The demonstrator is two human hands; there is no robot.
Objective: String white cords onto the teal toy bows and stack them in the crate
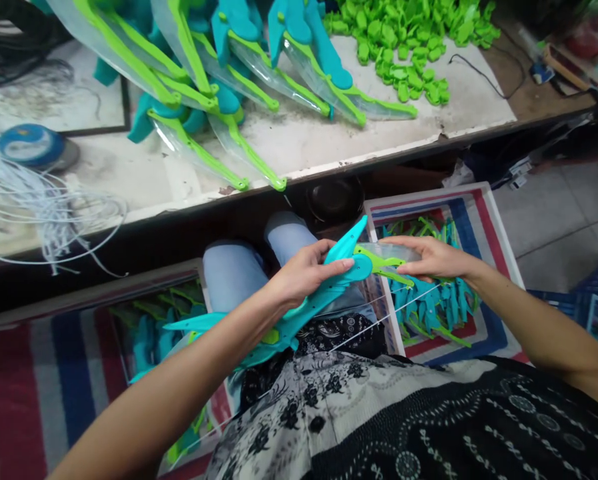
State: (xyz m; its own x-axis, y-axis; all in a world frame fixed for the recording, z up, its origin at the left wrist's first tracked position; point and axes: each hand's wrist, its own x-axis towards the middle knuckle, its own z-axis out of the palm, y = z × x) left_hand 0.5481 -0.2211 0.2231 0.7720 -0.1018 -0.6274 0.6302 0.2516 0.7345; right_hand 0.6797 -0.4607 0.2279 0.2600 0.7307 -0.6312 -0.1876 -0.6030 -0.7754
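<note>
Above my lap, my left hand [311, 270] grips a long teal plastic piece [361, 267], its thumb lying over the round joint. A lime-green ribbed part with clear film [379, 257] sticks out from that joint. My right hand [431, 257] pinches the film and green ribs at their outer end. More teal plastic [283, 330] extends down-left under my left forearm; whether it is all one piece I cannot tell. Thin white string [363, 328] runs slantwise across my lap.
On the worktable [323, 157] lie teal-and-green winged pieces [239, 60], a heap of small green parts [399, 40], a blue round container [31, 145] and white strings [53, 223]. Striped-lined bins stand beside my legs, right [499, 267] and left [73, 373], holding similar pieces.
</note>
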